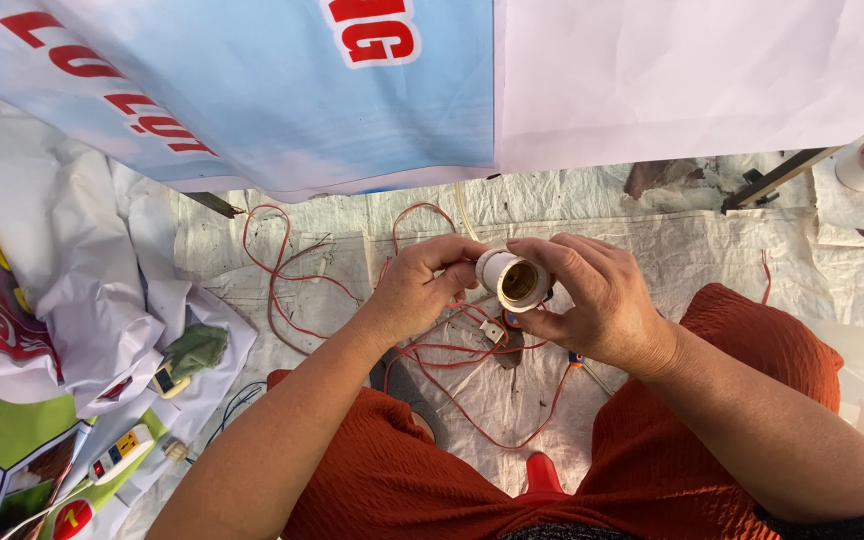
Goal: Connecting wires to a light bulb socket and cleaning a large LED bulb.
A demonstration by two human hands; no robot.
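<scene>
Sitting on the pale woven ground sheet (712,250), you have the white lamp socket (514,280) raised at the middle, open mouth facing you. Beyond the socket hangs the big printed banner (252,90); left of the socket lies crumpled white plastic (72,260) with a power strip (122,452); under the socket red wires (452,385) loop across the sheet. You look to be in the wiring step; next, I judge, steady fingertip work at the socket's back. Your right hand (592,300) curls closed around the socket; your left hand (422,285) pinches shut at the socket's rear end.
</scene>
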